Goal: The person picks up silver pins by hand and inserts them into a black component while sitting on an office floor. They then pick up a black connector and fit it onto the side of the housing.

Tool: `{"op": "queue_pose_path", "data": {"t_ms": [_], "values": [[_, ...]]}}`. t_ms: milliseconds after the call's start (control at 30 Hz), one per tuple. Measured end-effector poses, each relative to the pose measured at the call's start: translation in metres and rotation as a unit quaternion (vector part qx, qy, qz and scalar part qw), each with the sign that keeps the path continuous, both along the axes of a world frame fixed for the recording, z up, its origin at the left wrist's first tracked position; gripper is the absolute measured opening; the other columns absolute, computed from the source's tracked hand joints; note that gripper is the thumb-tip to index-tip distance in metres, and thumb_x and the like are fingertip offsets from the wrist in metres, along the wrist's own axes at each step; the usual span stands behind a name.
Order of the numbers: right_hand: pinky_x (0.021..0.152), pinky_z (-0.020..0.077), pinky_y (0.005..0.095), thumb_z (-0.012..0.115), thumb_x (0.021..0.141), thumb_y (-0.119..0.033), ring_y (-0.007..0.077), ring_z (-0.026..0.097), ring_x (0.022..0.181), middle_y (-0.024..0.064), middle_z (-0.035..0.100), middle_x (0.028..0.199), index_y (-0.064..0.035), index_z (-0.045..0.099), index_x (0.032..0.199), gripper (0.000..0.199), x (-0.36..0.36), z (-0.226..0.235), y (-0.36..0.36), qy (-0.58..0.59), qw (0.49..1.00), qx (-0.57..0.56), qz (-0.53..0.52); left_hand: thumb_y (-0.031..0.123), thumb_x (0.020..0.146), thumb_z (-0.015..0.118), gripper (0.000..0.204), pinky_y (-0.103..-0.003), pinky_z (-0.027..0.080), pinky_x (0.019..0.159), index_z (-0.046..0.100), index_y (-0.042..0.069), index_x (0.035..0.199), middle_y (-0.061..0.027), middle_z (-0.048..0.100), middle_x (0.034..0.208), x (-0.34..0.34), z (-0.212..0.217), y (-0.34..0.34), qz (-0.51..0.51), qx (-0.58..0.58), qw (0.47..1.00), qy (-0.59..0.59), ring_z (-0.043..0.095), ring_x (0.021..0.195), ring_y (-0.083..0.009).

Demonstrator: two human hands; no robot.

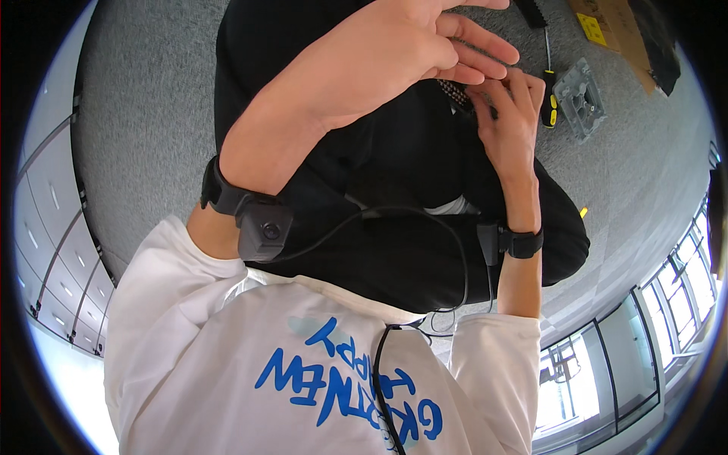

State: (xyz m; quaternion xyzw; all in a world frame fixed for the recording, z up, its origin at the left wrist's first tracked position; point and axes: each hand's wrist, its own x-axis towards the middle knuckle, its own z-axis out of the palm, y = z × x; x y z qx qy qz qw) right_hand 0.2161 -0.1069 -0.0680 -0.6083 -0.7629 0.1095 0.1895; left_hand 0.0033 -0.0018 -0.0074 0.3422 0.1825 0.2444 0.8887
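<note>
My left hand reaches across the top of the view, its fingers stretched out and apart. Just beside its fingertips is my right hand, with bent fingers and the thumb drawn in toward them. Under the fingertips of both hands shows a dark piece with a dotted, mesh-like surface. Most of it is hidden by my fingers, so its kind cannot be made out. What the right fingers pinch is hidden too. A screwdriver with a black and yellow handle lies on the carpet right of my right hand.
Beside the screwdriver lies a grey plastic housing. Farther off is a cardboard box with a yellow label; a black tool part lies near it. My crossed legs are below my hands. A cable runs between my wrist devices.
</note>
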Motion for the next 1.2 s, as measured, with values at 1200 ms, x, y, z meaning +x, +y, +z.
{"op": "queue_pose_path", "data": {"t_ms": [1200], "values": [[0.094, 0.0501, 0.0463, 0.076, 0.069, -0.024, 0.0398, 0.058, 0.11, 0.0203, 0.058, 0.116, -0.0031, 0.043, 0.14, 0.081, 0.008, 0.005, 0.005, 0.102, 0.976, -0.091, -0.166, 0.006, 0.093, 0.049, 0.052, -0.034, 0.047, 0.101, 0.042, 0.003, 0.145, -0.0149, 0.061, 0.126, 0.017, -0.002, -0.008, -0.001, 0.07, 0.987, 0.142, 0.06, 0.116, -0.0225]]}}
